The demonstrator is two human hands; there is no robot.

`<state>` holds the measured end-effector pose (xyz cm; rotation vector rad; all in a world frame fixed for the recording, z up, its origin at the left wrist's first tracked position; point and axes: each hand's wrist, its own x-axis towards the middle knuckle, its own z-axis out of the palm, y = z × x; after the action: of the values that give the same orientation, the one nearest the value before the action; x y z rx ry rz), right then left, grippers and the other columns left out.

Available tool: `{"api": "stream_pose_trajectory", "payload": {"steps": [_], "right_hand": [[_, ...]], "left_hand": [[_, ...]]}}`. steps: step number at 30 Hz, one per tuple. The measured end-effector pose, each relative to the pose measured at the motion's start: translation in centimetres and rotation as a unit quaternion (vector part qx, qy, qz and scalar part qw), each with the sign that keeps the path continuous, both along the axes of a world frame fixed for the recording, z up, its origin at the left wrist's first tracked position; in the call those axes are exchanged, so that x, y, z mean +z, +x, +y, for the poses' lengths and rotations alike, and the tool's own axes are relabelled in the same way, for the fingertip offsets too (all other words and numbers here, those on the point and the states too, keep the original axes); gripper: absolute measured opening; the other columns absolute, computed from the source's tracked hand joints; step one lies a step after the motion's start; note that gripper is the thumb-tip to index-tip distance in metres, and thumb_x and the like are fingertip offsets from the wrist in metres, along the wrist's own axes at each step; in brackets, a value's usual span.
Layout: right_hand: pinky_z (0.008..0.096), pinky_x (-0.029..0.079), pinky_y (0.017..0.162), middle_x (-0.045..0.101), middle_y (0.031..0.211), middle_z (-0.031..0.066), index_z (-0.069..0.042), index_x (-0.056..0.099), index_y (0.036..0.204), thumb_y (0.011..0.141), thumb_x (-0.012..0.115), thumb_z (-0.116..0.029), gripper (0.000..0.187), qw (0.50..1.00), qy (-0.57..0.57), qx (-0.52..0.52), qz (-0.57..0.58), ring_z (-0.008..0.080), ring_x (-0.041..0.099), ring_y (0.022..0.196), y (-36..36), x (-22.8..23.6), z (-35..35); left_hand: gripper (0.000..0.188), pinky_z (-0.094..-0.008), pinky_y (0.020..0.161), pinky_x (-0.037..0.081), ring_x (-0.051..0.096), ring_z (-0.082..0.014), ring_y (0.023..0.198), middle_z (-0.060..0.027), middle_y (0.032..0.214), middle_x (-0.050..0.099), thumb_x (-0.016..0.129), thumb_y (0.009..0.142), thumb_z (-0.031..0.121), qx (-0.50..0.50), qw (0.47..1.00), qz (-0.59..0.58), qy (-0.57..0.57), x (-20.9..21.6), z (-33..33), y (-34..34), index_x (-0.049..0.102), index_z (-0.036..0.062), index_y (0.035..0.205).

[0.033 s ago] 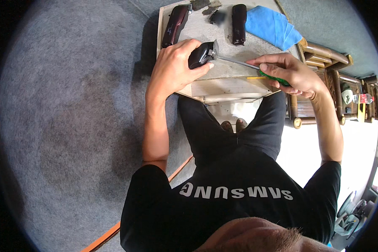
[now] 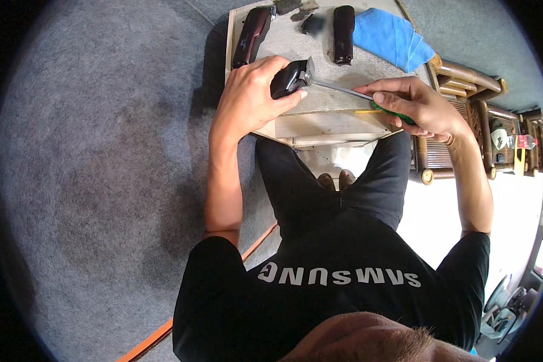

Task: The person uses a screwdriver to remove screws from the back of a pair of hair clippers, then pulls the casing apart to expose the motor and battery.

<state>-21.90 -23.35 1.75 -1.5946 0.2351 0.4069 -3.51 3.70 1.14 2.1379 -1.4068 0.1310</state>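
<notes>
In my left hand [image 2: 250,96] is a black hair clipper [image 2: 287,81], its metal blade end pointing right. The fingers and thumb close around its body and hide part of it. My right hand [image 2: 421,107] grips a screwdriver [image 2: 344,90] with a green handle, its long metal shaft pointing left. The shaft's tip meets the clipper's blade end; whether it sits in a screw is too small to tell. Beyond my left hand lies a dark red hair clipper [image 2: 254,35]. A dark red clipper housing [image 2: 343,35] and a small black part [image 2: 312,25] lie farther back.
Everything rests on a pale wooden table [image 2: 320,107] with an open-fronted compartment at its near edge. A folded blue cloth [image 2: 389,39] lies at the back right. Dark clumps [image 2: 288,6] sit at the far edge. Bamboo furniture [image 2: 464,84] stands to the right.
</notes>
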Motion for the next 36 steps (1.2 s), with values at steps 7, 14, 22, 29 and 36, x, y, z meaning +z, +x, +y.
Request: {"api": "stream_pose_trajectory", "payload": {"steps": [7, 14, 22, 29, 36], "right_hand": [[0.0333, 0.053, 0.054, 0.069, 0.074, 0.0058, -0.013, 0.072, 0.136, 0.104, 0.069, -0.028, 0.036, 0.772, -0.483, 0.035, -0.413, 0.0166, 0.069, 0.060, -0.9, -1.0, 1.8], [0.0449, 0.055, 0.062, 0.074, 0.087, 0.0080, -0.015, 0.058, 0.144, 0.102, 0.070, -0.026, 0.045, 0.749, -0.625, 0.011, -0.219, 0.0270, 0.071, 0.070, -1.6, 0.5, 3.1], [0.0402, 0.058, 0.063, 0.072, 0.086, 0.0143, -0.010, 0.060, 0.130, 0.100, 0.072, -0.024, 0.035, 0.675, -0.581, -0.030, -0.454, 0.0302, 0.075, 0.077, -1.0, 1.1, 2.6], [0.0435, 0.060, 0.068, 0.073, 0.102, 0.0112, -0.014, 0.061, 0.131, 0.097, 0.075, -0.027, 0.038, 0.696, -0.627, -0.033, -0.348, 0.0316, 0.076, 0.085, -0.8, -0.2, 1.8], [0.0435, 0.056, 0.074, 0.072, 0.098, 0.0127, -0.009, 0.062, 0.130, 0.101, 0.070, -0.029, 0.036, 0.690, -0.609, -0.042, -0.389, 0.0319, 0.071, 0.086, -0.1, -0.2, 2.1]], "left_hand": [[0.041, -0.0432, 0.075, 0.058, 0.074, -0.0372, 0.082, -0.0198, 0.091, 0.075, 0.089, 0.079, 0.028, 0.009, 0.999, 0.036, 0.005, -0.2, 0.1, 0.4, 0.071, -0.0006, 0.104], [0.038, -0.0421, 0.071, 0.056, 0.074, -0.0350, 0.076, -0.0174, 0.082, 0.074, 0.089, 0.080, 0.030, 0.044, 0.997, 0.058, 0.019, 0.5, 0.0, -0.1, 0.073, 0.0011, 0.099], [0.042, -0.0418, 0.064, 0.052, 0.067, -0.0330, 0.064, -0.0147, 0.074, 0.070, 0.089, 0.080, 0.036, 0.071, 0.996, 0.055, 0.001, 0.1, 0.2, 0.2, 0.072, 0.0013, 0.096], [0.045, -0.0414, 0.067, 0.053, 0.068, -0.0344, 0.067, -0.0156, 0.076, 0.071, 0.089, 0.081, 0.038, 0.087, 0.994, 0.073, -0.005, 0.0, 0.1, 0.0, 0.072, 0.0001, 0.098], [0.050, -0.0429, 0.072, 0.055, 0.072, -0.0347, 0.074, -0.0176, 0.080, 0.073, 0.089, 0.080, 0.041, 0.138, 0.984, 0.114, -0.019, -0.9, 0.4, 0.2, 0.074, 0.0007, 0.106]]}}
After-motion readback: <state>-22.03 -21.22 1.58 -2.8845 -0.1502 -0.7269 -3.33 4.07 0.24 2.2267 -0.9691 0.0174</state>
